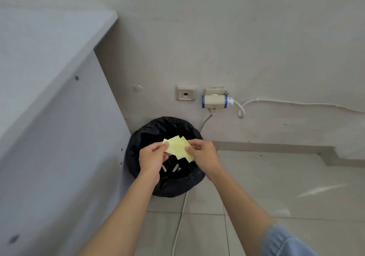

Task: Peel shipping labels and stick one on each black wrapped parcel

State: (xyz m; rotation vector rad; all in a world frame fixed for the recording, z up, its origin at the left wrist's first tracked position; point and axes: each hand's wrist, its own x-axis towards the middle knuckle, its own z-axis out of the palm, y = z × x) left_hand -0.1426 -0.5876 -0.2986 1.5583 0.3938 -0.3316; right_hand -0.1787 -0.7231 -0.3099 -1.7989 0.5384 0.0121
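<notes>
A small fan of pale yellow sheets [178, 147], at least 3 overlapping with their corners splayed, is held in the air directly over the mouth of a round bin [177, 188] lined with a black bag. Whether they are labels or bare backing paper cannot be told.

The left hand [152, 157] grips the fan's left corner: the thumb lies on top of the paper and the other fingers [161, 157] curl beneath it, clamped on the sheets. The right hand [203, 155] pinches the right side, thumb and forefinger pressed together on the paper, the remaining fingers folded behind. The 2 hands are close together, knuckles outward, with only the sheets between them. Both forearms reach forward and down from the bottom of the view and converge over the bin; the left is bare, and the right shows a blue denim sleeve [286, 242] pushed up near the elbow.

Inside the bin, below the hands, lie a few pale scraps [173, 169] against the black liner. The bin stands on the tiled floor [276, 196], in the corner where the grey side panel of the table [49, 117] meets the wall. On the wall above it are a socket plate [185, 95] and a white-and-blue plug adapter [214, 100], from which a white cable [296, 103] runs off to the right. Another pale cord [177, 226] trails across the floor in front of the bin.
</notes>
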